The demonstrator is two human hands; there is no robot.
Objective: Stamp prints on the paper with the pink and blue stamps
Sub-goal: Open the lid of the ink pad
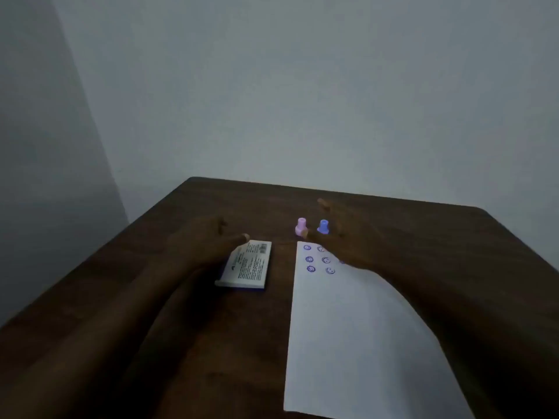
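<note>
Nearest, lower right of the frame: paper [348, 343], a thin, limp sheet lying flat on the dark table [242, 358], likely to slide or curl unless pinned down. At its far end, six round purple prints [317, 259] in two columns, more possibly hidden under the right hand. Left of centre: an ink pad [246, 266], lid closed and label upward, a flat rigid box, stable on the wood.

Left hand [196, 240] just left of the ink pad, fingers loosely extended, one fingertip close to the pad's far corner; holding nothing, contact uncertain. Right hand [341, 237] over the paper's far right corner, fingers spread wide toward the stamps, empty, apparently resting on the sheet.

Farthest, centre of the frame: pink stamp [300, 227] and blue stamp [323, 227], upright, side by side, just beyond the paper's far edge. Small, light, hard plastic by the look; easily tipped. Best pinched around the narrow upper stem with thumb and forefinger, inked face kept down and untouched.
</note>
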